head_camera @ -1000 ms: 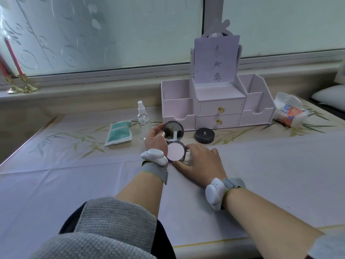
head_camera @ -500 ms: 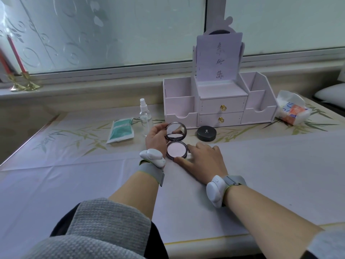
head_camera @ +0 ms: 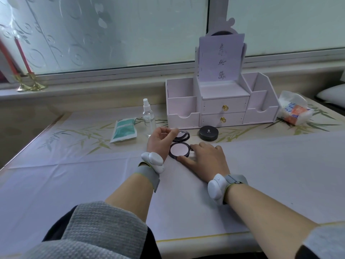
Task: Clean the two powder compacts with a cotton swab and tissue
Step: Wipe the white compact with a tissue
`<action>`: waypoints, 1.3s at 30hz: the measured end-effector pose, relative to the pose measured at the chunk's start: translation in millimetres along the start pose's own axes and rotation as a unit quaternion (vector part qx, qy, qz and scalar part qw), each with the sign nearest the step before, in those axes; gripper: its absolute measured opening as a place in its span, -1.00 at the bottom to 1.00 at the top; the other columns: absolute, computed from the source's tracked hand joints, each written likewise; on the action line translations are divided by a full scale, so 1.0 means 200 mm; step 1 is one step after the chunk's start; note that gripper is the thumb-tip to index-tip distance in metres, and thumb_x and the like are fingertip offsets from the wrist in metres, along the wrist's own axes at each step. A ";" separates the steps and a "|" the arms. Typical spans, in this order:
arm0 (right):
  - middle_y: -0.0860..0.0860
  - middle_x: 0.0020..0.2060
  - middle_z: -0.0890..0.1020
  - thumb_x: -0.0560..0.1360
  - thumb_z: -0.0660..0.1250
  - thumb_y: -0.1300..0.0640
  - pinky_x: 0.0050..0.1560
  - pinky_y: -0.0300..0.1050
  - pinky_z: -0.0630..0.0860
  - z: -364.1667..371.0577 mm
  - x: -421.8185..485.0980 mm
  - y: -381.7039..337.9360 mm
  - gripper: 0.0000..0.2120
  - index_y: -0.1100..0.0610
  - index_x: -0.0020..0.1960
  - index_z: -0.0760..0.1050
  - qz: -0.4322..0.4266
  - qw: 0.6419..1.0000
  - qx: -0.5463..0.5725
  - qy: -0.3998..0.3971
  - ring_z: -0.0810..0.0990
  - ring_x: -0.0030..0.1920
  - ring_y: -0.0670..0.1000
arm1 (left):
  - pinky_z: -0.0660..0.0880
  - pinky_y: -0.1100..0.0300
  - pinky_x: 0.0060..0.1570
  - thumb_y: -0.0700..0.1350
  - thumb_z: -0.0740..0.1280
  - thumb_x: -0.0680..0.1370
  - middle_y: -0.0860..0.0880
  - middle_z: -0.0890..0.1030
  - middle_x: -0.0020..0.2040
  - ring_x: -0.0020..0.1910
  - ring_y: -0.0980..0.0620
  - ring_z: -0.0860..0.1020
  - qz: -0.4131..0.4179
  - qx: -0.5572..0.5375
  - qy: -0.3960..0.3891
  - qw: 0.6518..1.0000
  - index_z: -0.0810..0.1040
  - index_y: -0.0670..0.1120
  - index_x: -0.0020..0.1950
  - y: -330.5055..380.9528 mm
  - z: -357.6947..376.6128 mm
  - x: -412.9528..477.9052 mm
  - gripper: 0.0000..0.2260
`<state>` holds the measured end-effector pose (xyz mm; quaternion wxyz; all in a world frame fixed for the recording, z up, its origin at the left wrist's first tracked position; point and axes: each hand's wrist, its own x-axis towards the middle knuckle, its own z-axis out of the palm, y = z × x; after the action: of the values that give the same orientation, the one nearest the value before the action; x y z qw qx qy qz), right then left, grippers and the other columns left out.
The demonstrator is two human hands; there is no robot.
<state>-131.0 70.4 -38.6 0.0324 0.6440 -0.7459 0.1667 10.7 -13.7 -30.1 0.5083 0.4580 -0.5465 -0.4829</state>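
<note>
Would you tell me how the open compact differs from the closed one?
The open compact lies lid back, pale powder showing; the closed compact shows only its black lid. The left hand and right hand touch the open compact; the closed compact sits untouched. Both are round and dark.

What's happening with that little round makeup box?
A person has an open compact on the table. The left hand pinches the edge of its lid, which is tipped far back. The right hand lies flat against the base. A second compact, black and closed, waits by the organizer. Neither hand holds anything to wipe with.
</note>
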 end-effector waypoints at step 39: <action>0.01 -0.16 0.69 0.50 0.11 -0.39 0.06 -0.01 0.36 -0.02 -0.03 0.01 -0.51 -0.06 0.07 0.56 0.011 0.999 0.028 0.023 0.60 -0.06 0.11 | 0.44 0.37 0.03 -0.01 0.54 0.37 0.21 0.59 0.06 0.04 0.19 0.57 0.158 0.300 -0.081 0.937 0.60 0.06 -0.11 -0.06 -0.06 -0.05 -0.83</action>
<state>-131.9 76.6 -36.1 0.0300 0.6323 -0.7472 0.2023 23.0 -5.1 -42.9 0.3709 0.4566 -0.7706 -0.2450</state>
